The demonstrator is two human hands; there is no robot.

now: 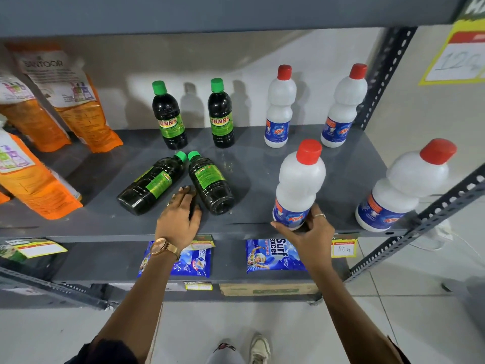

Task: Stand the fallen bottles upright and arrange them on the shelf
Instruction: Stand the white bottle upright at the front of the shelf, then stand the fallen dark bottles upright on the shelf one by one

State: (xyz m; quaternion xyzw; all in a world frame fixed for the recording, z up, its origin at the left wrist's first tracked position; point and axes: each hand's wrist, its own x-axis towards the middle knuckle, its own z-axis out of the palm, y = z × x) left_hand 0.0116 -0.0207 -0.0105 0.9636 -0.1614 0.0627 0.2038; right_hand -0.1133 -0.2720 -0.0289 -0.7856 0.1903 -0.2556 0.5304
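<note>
Two dark bottles with green caps lie on their sides on the grey shelf (262,164): the left fallen bottle (151,183) and the right fallen bottle (210,183). My left hand (179,216) rests flat between their bases, fingers apart, touching the right one. My right hand (307,229) grips the base of a white red-capped bottle (299,179) standing upright near the shelf's front edge. Two green-capped bottles (169,116) (221,114) stand upright at the back. Three more white bottles stand upright: two at the back (279,106) (343,106) and one at the front right (404,187).
Orange refill pouches (78,101) lean at the shelf's left side. A perforated metal upright (383,74) and a slanted brace (433,214) frame the right end. Blue detergent packets (270,256) lie on the lower shelf. Price tags (343,248) hang on the front edge.
</note>
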